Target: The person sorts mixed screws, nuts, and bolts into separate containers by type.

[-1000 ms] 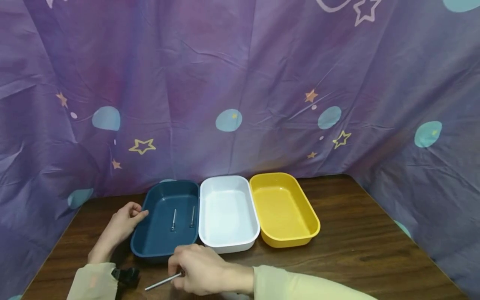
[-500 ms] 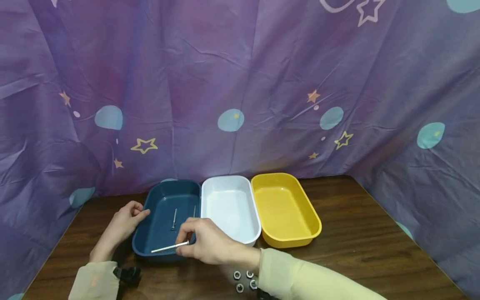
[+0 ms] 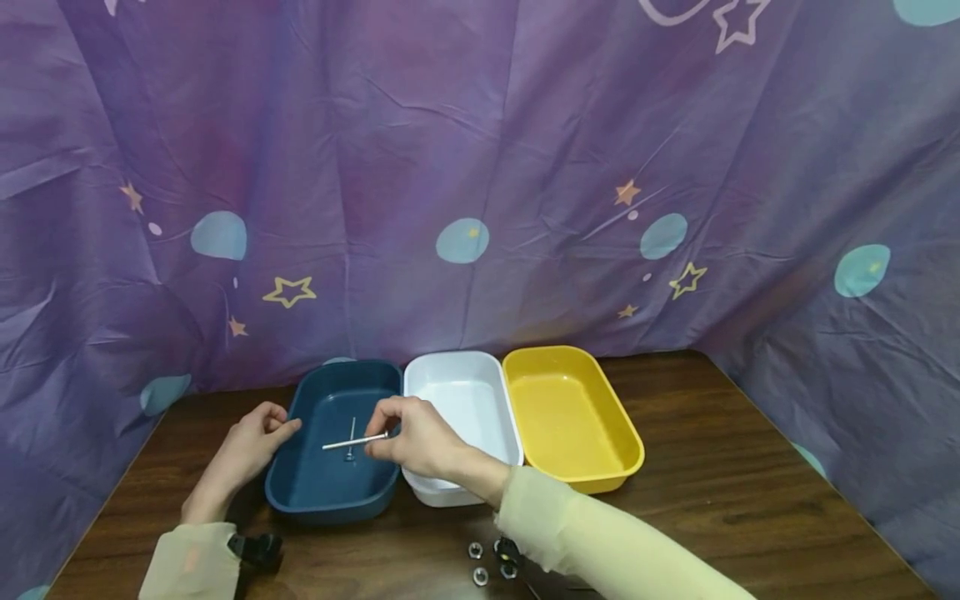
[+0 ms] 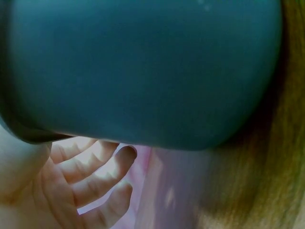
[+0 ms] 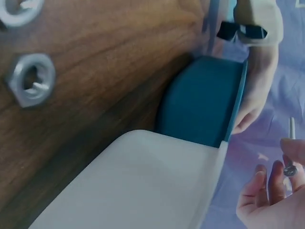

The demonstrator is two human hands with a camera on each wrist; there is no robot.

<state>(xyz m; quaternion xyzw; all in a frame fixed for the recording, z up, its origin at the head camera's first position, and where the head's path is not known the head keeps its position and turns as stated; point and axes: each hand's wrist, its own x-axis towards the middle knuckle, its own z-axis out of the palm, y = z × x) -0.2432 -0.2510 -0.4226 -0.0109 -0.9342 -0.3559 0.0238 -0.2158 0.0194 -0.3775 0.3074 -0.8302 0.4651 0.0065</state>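
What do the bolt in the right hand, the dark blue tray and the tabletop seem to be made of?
Held bolt: probably steel or plated metal, given its bright silvery look. Dark blue tray: likely moulded plastic, smooth with a soft sheen; enamelled metal can't be ruled out. Tabletop: brown wood grain, perhaps veneer or laminate.

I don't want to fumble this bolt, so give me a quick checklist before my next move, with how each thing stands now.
1. Held bolt pinched in the right hand: ok.
2. Held bolt over the blue tray: ok in the head view; its height above the floor, cannot tell.
3. Clear drop spot: not ok; another bolt lies in the tray, seemingly below it.
4. Left hand at the blue tray's rim: ok; how firmly it holds, cannot tell.
5. Nuts outside the trays: ok, on the table.
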